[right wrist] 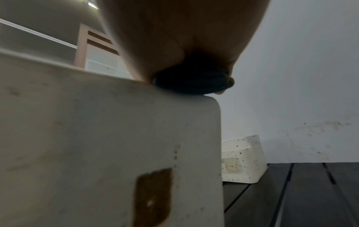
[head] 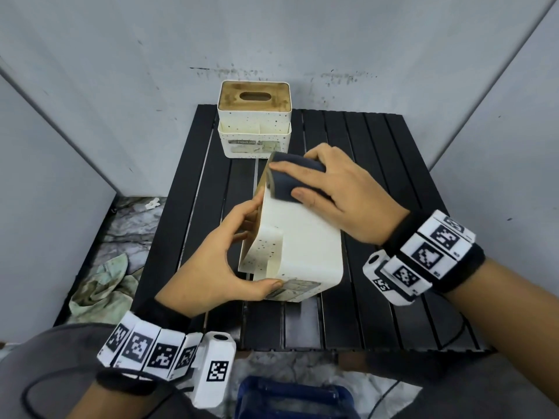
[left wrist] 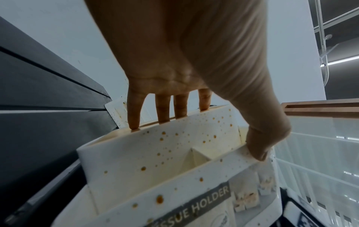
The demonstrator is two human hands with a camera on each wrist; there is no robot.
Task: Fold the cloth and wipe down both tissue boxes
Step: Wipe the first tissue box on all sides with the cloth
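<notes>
- The near tissue box is tipped onto its side in the middle of the black slatted table. Its long axis runs from the near edge toward the far edge, and its wooden lid faces left.
- The left hand braces it from the left. Its fingers hook over the front pocket's rim and the thumb pinches the labelled end, so it's a proper curled grip.
- The right hand presses the folded dark cloth flat on the upturned side, right at the far end by the lid. Thumb and fingers pinch the pad's edges.
- So the unwiped stretch looks to lie toward the person. The next stroke probably pulls back along the long axis.
- The second tissue box stands upright at the table's far edge, well clear of both hands. Looks like it's next.
</notes>
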